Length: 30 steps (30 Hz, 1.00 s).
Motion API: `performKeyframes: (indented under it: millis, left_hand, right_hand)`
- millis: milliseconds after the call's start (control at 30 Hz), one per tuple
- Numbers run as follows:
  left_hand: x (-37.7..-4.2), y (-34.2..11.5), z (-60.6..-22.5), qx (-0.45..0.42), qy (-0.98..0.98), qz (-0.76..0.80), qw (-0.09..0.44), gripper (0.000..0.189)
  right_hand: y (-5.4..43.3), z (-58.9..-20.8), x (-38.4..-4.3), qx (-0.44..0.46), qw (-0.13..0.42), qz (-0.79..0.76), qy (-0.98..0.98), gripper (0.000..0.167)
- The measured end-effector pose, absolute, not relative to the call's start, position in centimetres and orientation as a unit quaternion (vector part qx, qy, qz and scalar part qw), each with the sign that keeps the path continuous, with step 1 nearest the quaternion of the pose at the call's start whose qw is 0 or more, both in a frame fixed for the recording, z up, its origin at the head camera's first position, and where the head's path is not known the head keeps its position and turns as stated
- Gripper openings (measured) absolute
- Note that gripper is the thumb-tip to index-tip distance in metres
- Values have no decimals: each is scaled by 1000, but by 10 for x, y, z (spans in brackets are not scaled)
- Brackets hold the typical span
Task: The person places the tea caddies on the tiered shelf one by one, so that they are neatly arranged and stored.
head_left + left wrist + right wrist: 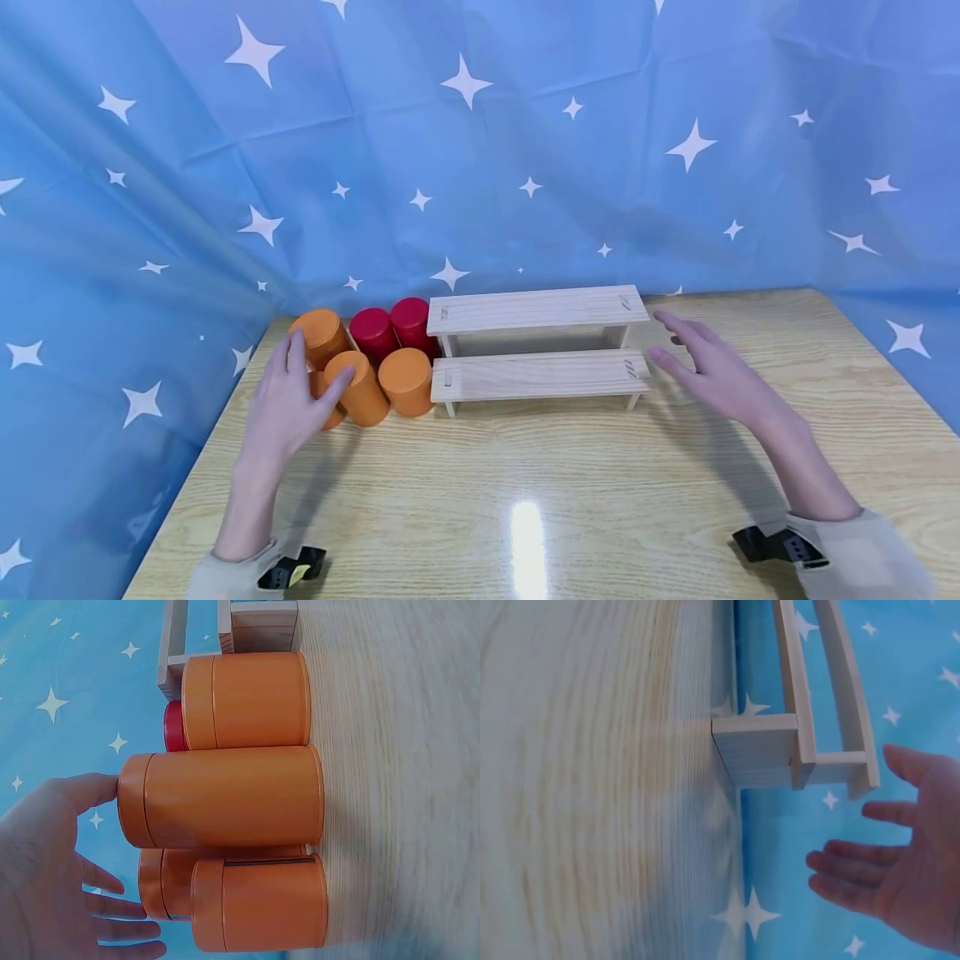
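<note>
Several orange cylindrical canisters with lids stand grouped at the table's left. My left hand (283, 408) hovers over them with fingers spread and holds nothing. Nearest its thumb is a tall orange canister (232, 799); whether they touch I cannot tell. Beside that one are a shorter orange canister (407, 385) and another low one (270, 904), while a larger one (321, 335) stands behind. Two red canisters (372, 335) sit at the back, partly hidden. Off the right end of a two-step wooden shelf (540, 377), my right hand (705, 367) is held with fingers extended, gripping nothing.
A wood-grain table (450, 483) carries everything, with a bright reflection near its front. Blue cloth with white stars (525, 125) hangs behind and along the left side. The shelf's left end stands close against the canisters. Each wrist wears a small black device (292, 568).
</note>
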<state>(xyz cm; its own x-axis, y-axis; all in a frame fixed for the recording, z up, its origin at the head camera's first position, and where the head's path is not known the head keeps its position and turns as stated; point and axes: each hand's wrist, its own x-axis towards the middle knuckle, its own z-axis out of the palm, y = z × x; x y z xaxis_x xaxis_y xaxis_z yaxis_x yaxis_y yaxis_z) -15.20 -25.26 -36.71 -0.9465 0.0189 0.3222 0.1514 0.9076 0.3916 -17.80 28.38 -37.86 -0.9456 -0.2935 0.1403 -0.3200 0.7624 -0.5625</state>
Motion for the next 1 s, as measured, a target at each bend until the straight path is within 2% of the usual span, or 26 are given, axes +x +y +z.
performKeyframes:
  millis: [167,500,1000]
  left_hand:
    - [-148,-257,-366,-25,-967,-223,119,104]
    - [-143,-270,-367,12,-959,-284,-1,109]
    - [-145,-287,-378,-43,-944,-327,-25,101]
  right_hand:
    - [278,-380,-180,172,4,321,-931,69]
    - [271,-381,-182,172,-20,345,-923,72]
    - [267,-388,-185,200,-41,352,-914,67]
